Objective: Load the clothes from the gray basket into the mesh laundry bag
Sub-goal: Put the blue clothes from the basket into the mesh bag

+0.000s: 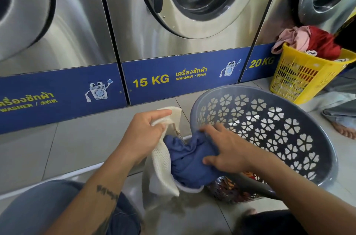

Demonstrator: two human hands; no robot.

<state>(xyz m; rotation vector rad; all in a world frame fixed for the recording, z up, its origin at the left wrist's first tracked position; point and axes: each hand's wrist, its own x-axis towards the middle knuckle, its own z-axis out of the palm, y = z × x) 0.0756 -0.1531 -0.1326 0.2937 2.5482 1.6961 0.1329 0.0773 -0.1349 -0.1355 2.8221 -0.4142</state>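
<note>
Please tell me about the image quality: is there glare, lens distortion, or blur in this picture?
Head view: soft glare streaks the steel washer fronts; the wide-angle lens bends the blue panel and tilts the machines outward; the left hand, right hand, blue garment and mesh bag are fairly sharp; the edges look softer.

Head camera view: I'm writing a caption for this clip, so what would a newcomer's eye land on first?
Probably the two hands at the bottom centre: the right hand pushes a blue garment into the white mesh laundry bag, whose mouth the left hand holds open. Beside them the gray basket lies tilted on the floor. Behind runs a row of steel washers, and a yellow basket heaped with clothes stands at right.
</note>
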